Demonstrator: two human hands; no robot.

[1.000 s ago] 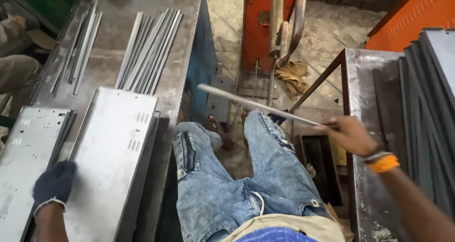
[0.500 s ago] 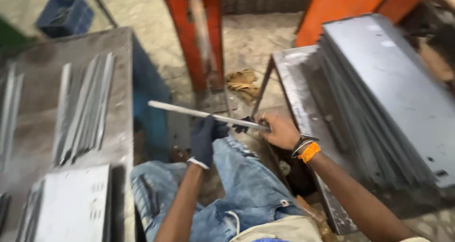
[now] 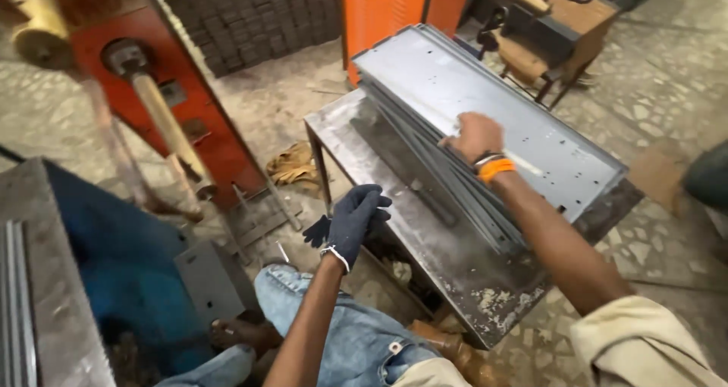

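Right hand apparently curled on metal strip; gloved left hand spread, empty.

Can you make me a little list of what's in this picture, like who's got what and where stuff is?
Left hand: wears a dark glove, raised in the air, holds nothing
Right hand: bare, rests on the stack of metal sheets, with a thin metal strip showing beside the wrist
Wristband: orange, on the right wrist
Metal table: worn, carries the stack
Red machine: stands on the left, behind the hands
Jeans: blue, at the bottom
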